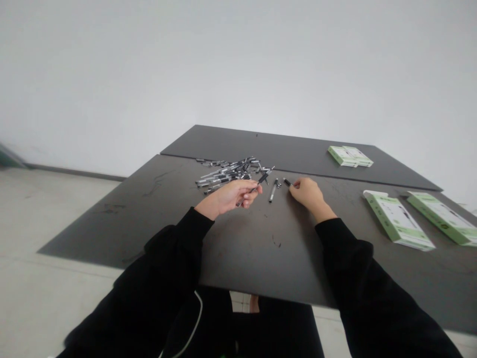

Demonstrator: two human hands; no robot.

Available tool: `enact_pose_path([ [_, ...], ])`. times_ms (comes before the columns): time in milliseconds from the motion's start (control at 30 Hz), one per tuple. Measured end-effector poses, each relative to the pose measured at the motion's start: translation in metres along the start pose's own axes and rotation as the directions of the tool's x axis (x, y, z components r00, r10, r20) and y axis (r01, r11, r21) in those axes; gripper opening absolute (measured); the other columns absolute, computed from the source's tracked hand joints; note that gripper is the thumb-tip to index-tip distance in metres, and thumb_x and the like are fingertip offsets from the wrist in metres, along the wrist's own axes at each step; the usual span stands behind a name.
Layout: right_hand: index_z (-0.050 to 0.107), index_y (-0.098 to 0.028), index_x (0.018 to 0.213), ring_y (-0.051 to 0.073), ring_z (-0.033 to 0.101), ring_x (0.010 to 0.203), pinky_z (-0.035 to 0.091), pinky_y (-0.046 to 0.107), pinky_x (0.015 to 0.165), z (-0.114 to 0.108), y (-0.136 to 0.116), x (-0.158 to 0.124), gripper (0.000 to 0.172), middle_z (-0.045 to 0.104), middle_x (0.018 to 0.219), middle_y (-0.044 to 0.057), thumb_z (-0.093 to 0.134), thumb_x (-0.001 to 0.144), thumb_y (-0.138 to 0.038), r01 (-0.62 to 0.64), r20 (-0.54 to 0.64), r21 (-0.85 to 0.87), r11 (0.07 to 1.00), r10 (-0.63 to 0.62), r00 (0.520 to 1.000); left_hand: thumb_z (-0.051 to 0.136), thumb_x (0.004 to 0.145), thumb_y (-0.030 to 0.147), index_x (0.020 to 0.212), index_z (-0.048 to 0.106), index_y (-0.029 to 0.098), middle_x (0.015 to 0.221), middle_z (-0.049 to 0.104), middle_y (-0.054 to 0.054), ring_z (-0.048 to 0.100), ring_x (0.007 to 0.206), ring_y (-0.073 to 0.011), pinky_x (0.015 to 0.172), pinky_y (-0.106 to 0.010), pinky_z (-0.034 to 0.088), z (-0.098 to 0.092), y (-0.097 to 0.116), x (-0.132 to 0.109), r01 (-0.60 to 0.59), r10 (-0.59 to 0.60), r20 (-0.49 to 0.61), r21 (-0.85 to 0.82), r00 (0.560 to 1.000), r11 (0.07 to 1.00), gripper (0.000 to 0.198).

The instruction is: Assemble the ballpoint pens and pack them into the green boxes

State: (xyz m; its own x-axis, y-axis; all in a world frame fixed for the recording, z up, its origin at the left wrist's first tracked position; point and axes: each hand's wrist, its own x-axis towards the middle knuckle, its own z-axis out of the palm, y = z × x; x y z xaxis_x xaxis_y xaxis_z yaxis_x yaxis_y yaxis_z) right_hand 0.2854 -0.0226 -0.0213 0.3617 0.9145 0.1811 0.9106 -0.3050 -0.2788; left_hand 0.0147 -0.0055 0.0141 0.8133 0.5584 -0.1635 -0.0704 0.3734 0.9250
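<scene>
Black pen (pixel 260 182) held in the left hand (pixel 226 197), fingers curled round it; right hand (pixel 307 193) pinches a small black pen part (pixel 287 182); a silver-tipped pen section (pixel 273 190) lies between them on the dark desk (pixel 238 248); a loose heap of pens (pixel 223 174) sits just beyond.

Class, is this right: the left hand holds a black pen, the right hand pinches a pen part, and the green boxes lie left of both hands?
No: the head view shows the green boxes right of both hands. The left hand with its black pen and right hand with its pen part stand.
</scene>
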Motion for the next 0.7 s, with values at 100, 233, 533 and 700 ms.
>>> enact_pose_path([
  [100, 0.070, -0.012, 0.115, 0.030, 0.060, 0.106, 0.044, 0.039, 0.089, 0.001, -0.006, -0.001, 0.036, 0.067, 0.113, 0.019, 0.054, 0.085, -0.025, 0.109, -0.115, -0.004, 0.994, -0.109, 0.987, 0.044, 0.094, 0.026, 0.083, 0.059, 0.012, 0.055, 0.033, 0.006, 0.036, 0.047, -0.0080, 0.048, -0.018, 0.034, 0.000, -0.001, 0.001, 0.005, -0.005, -0.005, 0.010, 1.000, 1.000, 0.023],
  [233, 0.074, -0.016, 0.113, 0.031, 0.057, 0.106, 0.041, 0.041, 0.089, 0.011, -0.014, -0.002, 0.035, 0.067, 0.110, 0.017, 0.050, 0.089, -0.026, 0.261, -0.073, -0.023, 0.965, -0.262, 0.962, 0.044, 0.093, 0.026, 0.082, 0.060, 0.013, 0.055, 0.033, 0.007, 0.036, 0.047, -0.0083, 0.047, -0.019, 0.034, 0.000, -0.001, 0.002, 0.011, -0.011, -0.013, 0.032, 1.000, 0.999, 0.023],
  [533, 0.078, -0.018, 0.103, 0.025, 0.061, 0.102, 0.044, 0.035, 0.089, 0.022, -0.013, 0.003, 0.030, 0.070, 0.108, 0.013, 0.050, 0.092, -0.020, 0.321, 0.041, -0.003, 0.947, -0.320, 0.946, 0.043, 0.094, 0.026, 0.082, 0.059, 0.013, 0.054, 0.032, 0.007, 0.036, 0.046, -0.0081, 0.048, -0.019, 0.033, 0.001, 0.000, 0.002, 0.026, -0.025, -0.026, 0.059, 0.999, 0.998, 0.024],
  [700, 0.078, -0.012, 0.098, 0.024, 0.064, 0.098, 0.045, 0.031, 0.091, 0.015, -0.015, 0.000, 0.029, 0.072, 0.103, 0.016, 0.052, 0.086, -0.009, 0.320, 0.063, 0.008, 0.947, -0.320, 0.945, 0.041, 0.095, 0.025, 0.081, 0.058, 0.013, 0.054, 0.032, 0.007, 0.034, 0.045, -0.0077, 0.047, -0.019, 0.032, 0.002, -0.002, 0.003, 0.044, -0.040, -0.050, 0.077, 0.998, 0.996, 0.025],
])
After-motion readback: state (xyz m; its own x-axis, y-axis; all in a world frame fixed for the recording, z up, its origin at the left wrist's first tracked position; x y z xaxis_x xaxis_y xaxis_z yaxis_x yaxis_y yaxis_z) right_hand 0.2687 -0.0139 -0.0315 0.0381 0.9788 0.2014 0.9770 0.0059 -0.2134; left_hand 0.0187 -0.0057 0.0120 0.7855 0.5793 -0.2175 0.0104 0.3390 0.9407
